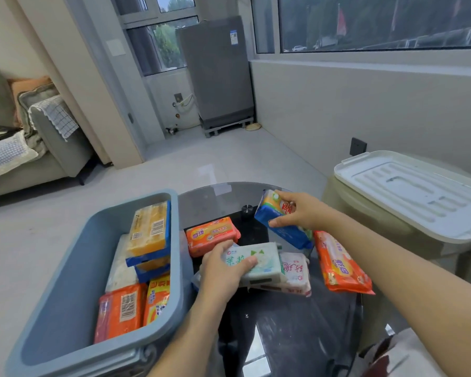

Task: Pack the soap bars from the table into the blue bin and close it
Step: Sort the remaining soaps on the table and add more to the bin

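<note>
The blue bin (74,270) stands open at the left of the round glass table (291,330) and holds several wrapped soap bars, yellow and orange. My left hand (223,270) grips a white and green soap pack (264,261) lying on top of a pink and white pack (297,273). My right hand (299,210) holds a blue and yellow soap pack (275,216) tilted above the table. An orange pack (212,234) lies next to the bin. Another orange pack (340,263) lies at the right, under my right forearm.
A white ribbed lid (413,191) rests on a cream stool or box to the right of the table. A small black knob (247,208) sits at the table's middle. Beyond are tiled floor, a sofa at the left and a grey appliance by the windows.
</note>
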Demonstrator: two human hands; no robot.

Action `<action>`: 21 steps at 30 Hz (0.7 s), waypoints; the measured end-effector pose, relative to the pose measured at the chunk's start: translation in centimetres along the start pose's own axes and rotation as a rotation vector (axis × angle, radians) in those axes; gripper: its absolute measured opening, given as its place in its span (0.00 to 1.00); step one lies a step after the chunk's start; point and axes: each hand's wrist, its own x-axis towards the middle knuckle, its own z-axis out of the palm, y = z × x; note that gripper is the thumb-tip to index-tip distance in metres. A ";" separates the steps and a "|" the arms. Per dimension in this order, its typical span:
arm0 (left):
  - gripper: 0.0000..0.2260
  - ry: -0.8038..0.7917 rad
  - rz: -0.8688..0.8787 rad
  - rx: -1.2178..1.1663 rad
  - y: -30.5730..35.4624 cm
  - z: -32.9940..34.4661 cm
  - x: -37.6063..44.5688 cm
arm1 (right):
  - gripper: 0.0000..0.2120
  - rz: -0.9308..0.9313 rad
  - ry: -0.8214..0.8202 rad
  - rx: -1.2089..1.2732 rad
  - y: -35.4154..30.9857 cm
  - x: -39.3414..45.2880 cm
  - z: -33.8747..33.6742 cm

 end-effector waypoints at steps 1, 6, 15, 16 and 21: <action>0.30 -0.003 0.000 -0.002 -0.1 0.0 0.1 | 0.42 0.000 0.014 -0.058 0.2 0.8 0.6; 0.29 -0.012 0.009 0.016 -0.4 -0.1 0.4 | 0.41 0.022 -0.046 -0.224 0.6 3.3 3.3; 0.22 -0.012 0.016 0.141 -0.3 -0.4 0.4 | 0.26 -0.028 -0.045 -0.154 -0.2 1.8 1.9; 0.22 -0.004 0.012 0.183 -0.2 -0.5 0.4 | 0.22 -0.049 -0.034 -0.158 -0.4 1.2 1.2; 0.28 0.041 0.025 0.250 -0.5 -0.9 -0.3 | 0.11 -0.020 -0.187 -0.162 -0.3 -2.5 -1.0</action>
